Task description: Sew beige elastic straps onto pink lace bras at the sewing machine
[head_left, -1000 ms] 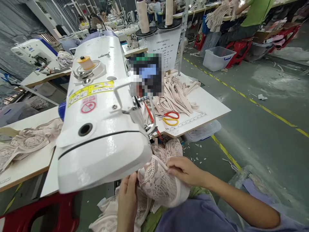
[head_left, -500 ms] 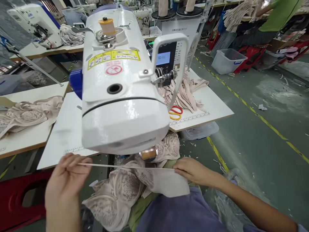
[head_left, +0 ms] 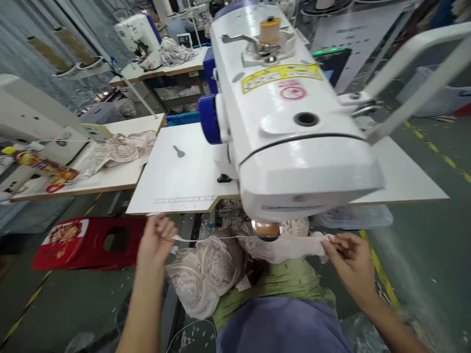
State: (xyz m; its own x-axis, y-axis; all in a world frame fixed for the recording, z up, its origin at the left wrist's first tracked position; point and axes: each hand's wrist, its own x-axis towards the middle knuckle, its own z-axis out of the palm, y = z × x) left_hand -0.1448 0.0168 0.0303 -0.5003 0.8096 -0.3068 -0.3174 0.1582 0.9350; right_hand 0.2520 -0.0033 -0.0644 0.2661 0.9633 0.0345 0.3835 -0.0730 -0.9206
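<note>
My left hand (head_left: 157, 241) pinches one end of a thin pale strap (head_left: 217, 238) that runs taut to the right under the head of a white sewing machine (head_left: 290, 122). At the strap's other end my right hand (head_left: 348, 260) is closed on the edge of a beige lace garment (head_left: 287, 247). More lace pieces (head_left: 206, 272) hang in a heap over my lap, between the two hands. Both hands sit below the front edge of the white sewing table (head_left: 180, 176).
A red plastic stool (head_left: 88, 240) lies on the floor at the left. Beyond it stands another table with lace pieces (head_left: 123, 147) and a second sewing machine (head_left: 140, 34) farther back. A clear bin (head_left: 353, 215) sits under the table's right side. Yellow floor lines (head_left: 434, 149) run at the right.
The view has swung left and down. My hands have moved farther apart, pulling the strap out longer and taut; my right hand has shifted to the right with the garment's edge.
</note>
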